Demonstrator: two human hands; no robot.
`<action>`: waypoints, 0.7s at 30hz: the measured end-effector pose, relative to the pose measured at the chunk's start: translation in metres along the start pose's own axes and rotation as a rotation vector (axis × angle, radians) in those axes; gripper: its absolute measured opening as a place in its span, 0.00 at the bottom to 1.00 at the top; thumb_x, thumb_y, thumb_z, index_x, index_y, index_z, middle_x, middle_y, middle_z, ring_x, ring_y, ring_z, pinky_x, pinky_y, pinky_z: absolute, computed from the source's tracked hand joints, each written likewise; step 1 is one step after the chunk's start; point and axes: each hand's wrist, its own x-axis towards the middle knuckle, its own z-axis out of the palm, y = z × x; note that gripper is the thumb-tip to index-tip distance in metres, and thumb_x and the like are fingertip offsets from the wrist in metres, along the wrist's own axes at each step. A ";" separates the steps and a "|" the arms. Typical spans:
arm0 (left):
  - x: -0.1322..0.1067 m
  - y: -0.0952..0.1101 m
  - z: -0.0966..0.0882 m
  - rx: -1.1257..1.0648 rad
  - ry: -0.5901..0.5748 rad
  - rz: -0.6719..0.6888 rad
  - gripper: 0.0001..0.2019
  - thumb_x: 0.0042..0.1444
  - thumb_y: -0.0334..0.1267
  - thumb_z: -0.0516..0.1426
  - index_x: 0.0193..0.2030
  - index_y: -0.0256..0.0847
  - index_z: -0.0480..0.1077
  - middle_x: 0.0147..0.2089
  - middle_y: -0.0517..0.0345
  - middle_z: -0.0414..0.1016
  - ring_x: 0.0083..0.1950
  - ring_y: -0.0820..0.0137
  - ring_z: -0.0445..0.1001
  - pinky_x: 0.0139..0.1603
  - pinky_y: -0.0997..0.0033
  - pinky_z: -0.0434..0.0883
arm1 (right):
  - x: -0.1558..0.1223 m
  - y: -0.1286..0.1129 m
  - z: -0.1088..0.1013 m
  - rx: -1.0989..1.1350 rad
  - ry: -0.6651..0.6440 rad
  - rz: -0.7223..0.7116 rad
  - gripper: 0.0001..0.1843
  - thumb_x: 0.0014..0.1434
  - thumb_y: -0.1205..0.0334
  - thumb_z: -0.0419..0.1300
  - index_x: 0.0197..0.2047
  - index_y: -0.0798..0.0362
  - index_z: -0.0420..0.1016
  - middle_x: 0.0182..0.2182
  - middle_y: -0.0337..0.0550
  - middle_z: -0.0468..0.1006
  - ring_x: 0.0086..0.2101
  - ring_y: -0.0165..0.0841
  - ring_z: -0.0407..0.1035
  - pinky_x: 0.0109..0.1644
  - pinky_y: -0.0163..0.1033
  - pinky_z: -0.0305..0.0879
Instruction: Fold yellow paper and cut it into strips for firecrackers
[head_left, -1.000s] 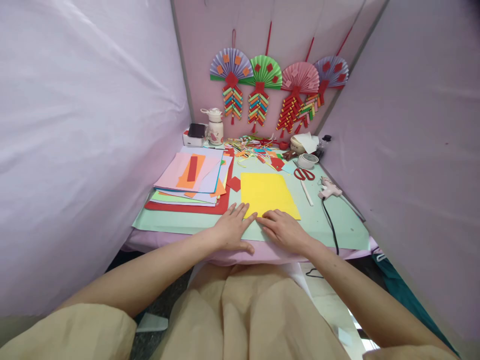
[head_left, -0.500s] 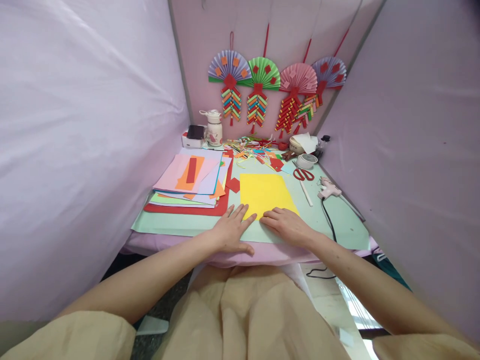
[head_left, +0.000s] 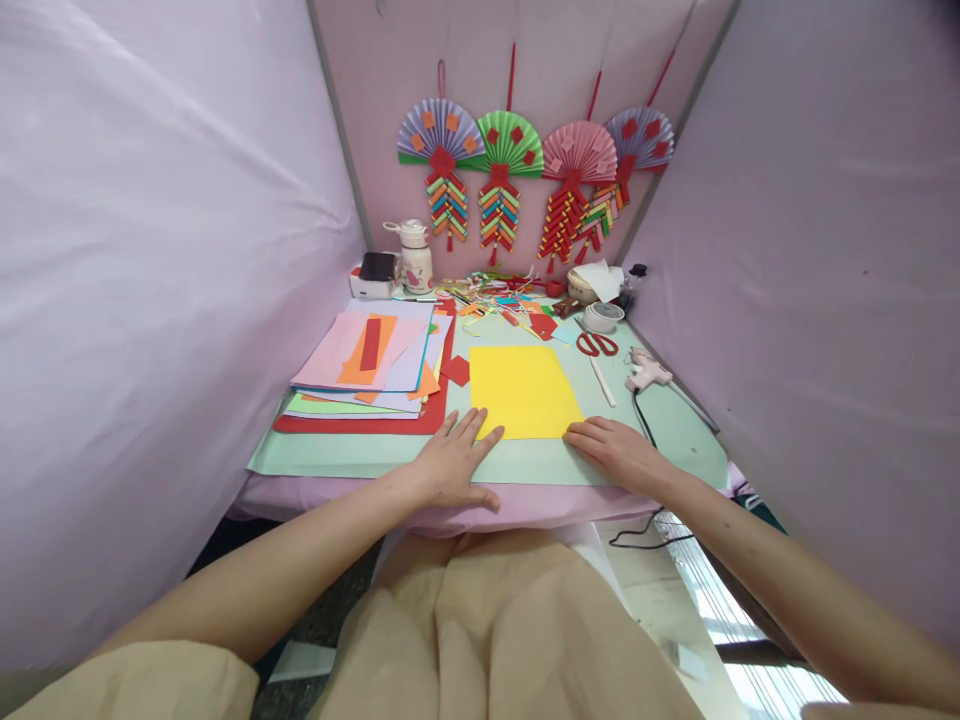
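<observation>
A yellow sheet of paper [head_left: 523, 392] lies flat on the pale green mat, its near edge toward me. My left hand [head_left: 454, 465] rests with spread fingers at the near left corner of this sheet, fingertips on the paper and thumb apart. At the near right corner is my right hand [head_left: 616, 452], laid low with its fingers side by side and their tips touching the paper's edge. Neither hand lifts the sheet. The underside of my right hand is hidden. A small red paper square [head_left: 456, 371] lies just left of the sheet.
Stacked coloured paper [head_left: 337, 345] sits on a red board [head_left: 360, 425] at left. Red-handled scissors [head_left: 598, 345], a white pen-like tool [head_left: 602, 382] and a glue gun [head_left: 649, 369] lie right. Paper scraps [head_left: 495, 292], a bottle [head_left: 416, 262] and tape [head_left: 602, 317] are behind. Paper fans [head_left: 510, 145] hang above.
My right hand has slid right along the paper's near edge, from about its middle to the right corner. My left hand stays at the left corner. The view has shifted slightly.
</observation>
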 end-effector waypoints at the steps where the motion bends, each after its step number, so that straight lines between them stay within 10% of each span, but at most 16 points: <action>1: 0.000 0.000 0.000 0.002 -0.002 -0.002 0.54 0.44 0.72 0.52 0.71 0.43 0.41 0.73 0.41 0.33 0.73 0.51 0.32 0.68 0.49 0.34 | -0.005 0.004 0.002 0.001 0.009 0.012 0.17 0.67 0.64 0.46 0.54 0.49 0.69 0.50 0.45 0.74 0.47 0.38 0.66 0.48 0.45 0.65; 12: 0.001 -0.001 0.001 0.007 -0.009 0.004 0.53 0.44 0.73 0.50 0.71 0.43 0.41 0.73 0.38 0.31 0.73 0.52 0.31 0.68 0.48 0.33 | -0.033 0.013 0.014 0.007 0.091 0.128 0.18 0.66 0.63 0.47 0.55 0.52 0.70 0.51 0.48 0.73 0.48 0.39 0.66 0.50 0.47 0.66; 21: 0.001 0.000 -0.002 0.004 -0.002 -0.008 0.53 0.45 0.74 0.49 0.71 0.43 0.43 0.73 0.39 0.35 0.72 0.49 0.36 0.67 0.47 0.35 | 0.000 -0.011 -0.002 0.181 0.259 0.094 0.16 0.65 0.62 0.50 0.54 0.50 0.69 0.49 0.51 0.73 0.48 0.40 0.66 0.51 0.49 0.66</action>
